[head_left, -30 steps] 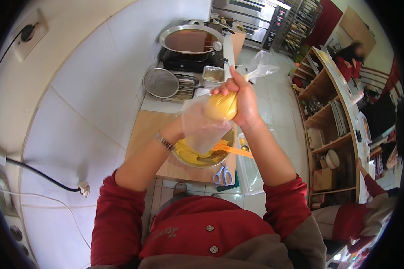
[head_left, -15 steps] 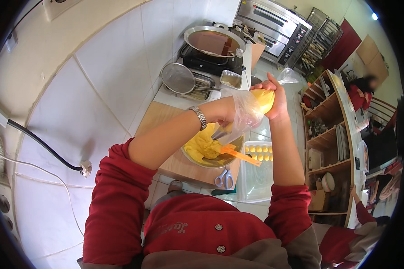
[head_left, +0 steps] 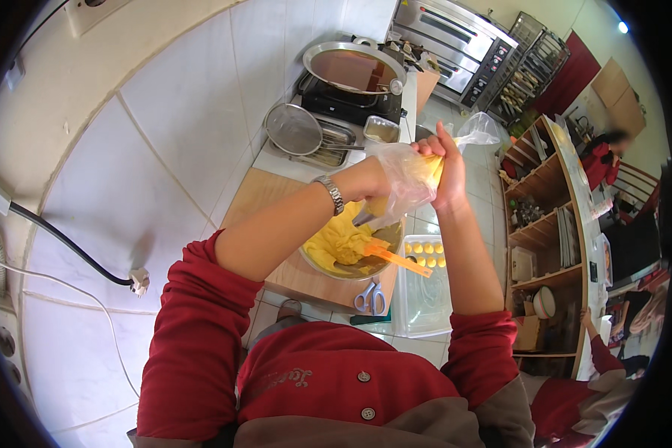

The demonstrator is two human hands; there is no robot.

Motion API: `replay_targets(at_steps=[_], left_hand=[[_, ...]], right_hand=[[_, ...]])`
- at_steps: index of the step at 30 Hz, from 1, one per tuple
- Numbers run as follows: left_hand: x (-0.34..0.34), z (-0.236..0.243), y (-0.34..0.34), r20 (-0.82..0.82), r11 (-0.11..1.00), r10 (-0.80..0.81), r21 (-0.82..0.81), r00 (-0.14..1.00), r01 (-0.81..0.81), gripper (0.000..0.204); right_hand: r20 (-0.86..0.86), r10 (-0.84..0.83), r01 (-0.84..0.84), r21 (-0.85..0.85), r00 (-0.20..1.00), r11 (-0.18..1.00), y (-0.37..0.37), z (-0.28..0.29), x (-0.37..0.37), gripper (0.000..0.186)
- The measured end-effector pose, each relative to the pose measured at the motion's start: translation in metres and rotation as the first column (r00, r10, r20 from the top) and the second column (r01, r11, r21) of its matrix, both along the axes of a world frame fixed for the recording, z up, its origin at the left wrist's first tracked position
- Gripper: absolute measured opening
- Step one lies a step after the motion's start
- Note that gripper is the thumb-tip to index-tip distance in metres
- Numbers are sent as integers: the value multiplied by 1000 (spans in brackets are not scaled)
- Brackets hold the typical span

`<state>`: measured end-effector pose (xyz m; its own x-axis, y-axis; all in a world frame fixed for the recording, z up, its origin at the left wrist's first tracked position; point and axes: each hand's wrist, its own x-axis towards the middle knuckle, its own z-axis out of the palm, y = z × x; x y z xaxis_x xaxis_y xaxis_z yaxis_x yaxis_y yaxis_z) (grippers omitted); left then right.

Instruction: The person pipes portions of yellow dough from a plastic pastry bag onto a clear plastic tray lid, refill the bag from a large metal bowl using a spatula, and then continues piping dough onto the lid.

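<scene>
A clear plastic piping bag (head_left: 406, 196) with yellow filling is stretched between my two hands, above a metal bowl. My left hand (head_left: 367, 179), with a metal watch at the wrist, is closed round the lower part; loose plastic partly covers its fingers. My right hand (head_left: 449, 170) grips the other end, and a twist of bare plastic sticks out beyond it. A metal piping tip (head_left: 363, 217) points down below my left hand. In the bowl (head_left: 387, 260) lies a soft yellow mixture (head_left: 332, 240), with an orange spatula (head_left: 403, 259) resting across the rim.
Scissors (head_left: 370, 298) lie at the wooden board's (head_left: 276, 280) near edge. Right of it, a clear plastic tray (head_left: 423, 302) holds several yellow balls. Behind stand a strainer (head_left: 294, 128) and a wide pan of dark liquid (head_left: 351, 71) on a burner. Two people are by the shelf (head_left: 546, 254) at right.
The yellow bulge in my right hand has shrunk, and its fingers are closed more tightly round the bag. The metal tip shows more plainly under my left hand.
</scene>
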<state>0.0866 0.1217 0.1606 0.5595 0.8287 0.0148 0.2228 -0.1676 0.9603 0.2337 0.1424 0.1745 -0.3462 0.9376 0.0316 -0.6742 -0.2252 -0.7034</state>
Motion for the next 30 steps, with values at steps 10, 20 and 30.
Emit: replay_targets(at_steps=[10,20,30], left_hand=[[-5,-17,2,340,937,-75,347,937,-51,40],[-21,-34,-16,332,908,177,308,926,-284,54],[-40,-40,-19,296,916,214,270,931,-296,58]], right_hand=[[794,-266,-216,441,546,871,-24,51,12,25],[703,-215,-242,489,678,838,-22,21,23,25],[884,132,-297,8,449,955,-22,-62,18,26]])
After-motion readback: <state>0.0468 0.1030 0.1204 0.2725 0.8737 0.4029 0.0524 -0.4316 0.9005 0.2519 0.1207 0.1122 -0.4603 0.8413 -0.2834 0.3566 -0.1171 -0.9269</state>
